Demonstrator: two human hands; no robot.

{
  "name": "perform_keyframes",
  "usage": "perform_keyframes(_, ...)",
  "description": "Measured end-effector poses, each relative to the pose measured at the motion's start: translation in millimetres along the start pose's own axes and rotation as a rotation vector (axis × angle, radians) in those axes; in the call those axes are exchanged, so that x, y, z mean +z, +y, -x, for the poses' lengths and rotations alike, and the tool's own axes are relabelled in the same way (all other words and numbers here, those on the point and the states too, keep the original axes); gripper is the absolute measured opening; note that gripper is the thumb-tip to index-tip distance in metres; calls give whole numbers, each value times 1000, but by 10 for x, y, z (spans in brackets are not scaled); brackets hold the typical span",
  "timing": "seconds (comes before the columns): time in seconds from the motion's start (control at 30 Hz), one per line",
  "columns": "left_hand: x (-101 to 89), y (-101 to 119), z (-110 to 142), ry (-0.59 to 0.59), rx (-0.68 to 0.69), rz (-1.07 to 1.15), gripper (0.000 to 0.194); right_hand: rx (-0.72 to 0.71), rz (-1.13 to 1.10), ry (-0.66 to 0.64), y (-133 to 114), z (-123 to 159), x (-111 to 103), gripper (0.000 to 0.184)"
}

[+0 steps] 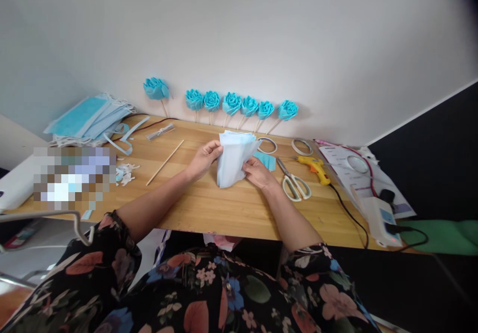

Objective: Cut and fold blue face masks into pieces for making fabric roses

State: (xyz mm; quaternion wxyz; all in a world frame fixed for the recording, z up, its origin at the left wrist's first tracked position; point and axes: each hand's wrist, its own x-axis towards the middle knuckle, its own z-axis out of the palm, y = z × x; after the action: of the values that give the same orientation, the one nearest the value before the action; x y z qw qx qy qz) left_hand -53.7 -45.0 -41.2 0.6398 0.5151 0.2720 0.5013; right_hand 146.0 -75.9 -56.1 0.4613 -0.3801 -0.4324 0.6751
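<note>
Several layers of pale blue mask fabric (233, 161) stand upright between my two hands, above the middle of the wooden table. My left hand (206, 158) pinches the stack's upper left edge between thumb and fingers. Lower down on the right side, my right hand (257, 173) grips the same fabric, its fingers partly behind the layers. Just beyond that hand lies a small bright blue fabric piece (266, 161). White-handled scissors (293, 181) rest to its right, blades pointing away. Farther left, a thin wooden stick (165, 163) lies by itself on the table.
Several blue fabric roses (231, 104) on sticks lean against the wall. A pile of face masks (89, 119) sits at the back left, near white scraps (126, 173). On the right are tape rolls (301, 147), a yellow glue gun (313, 168) with its cord, and a power strip (381, 222).
</note>
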Motion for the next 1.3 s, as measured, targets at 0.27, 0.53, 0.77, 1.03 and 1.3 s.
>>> perform_keyframes(0.27,24,54,16,6,28,-29,59,-6,-19,3,2,-2,3,49)
perform_keyframes(0.53,-26,19,1,59,64,-65,43,-63,-60,108,8,-56,7,46)
perform_keyframes(0.77,-25,-10,-12,-21,62,-338,46,-94,5,138,25,-60,27,44)
perform_keyframes(1.03,-65,30,-41,72,395,-572,38,-351,197,269,-34,-40,84,42)
perform_keyframes(1.3,-146,-38,-30,173,611,-718,57,-512,382,256,-8,-56,105,40)
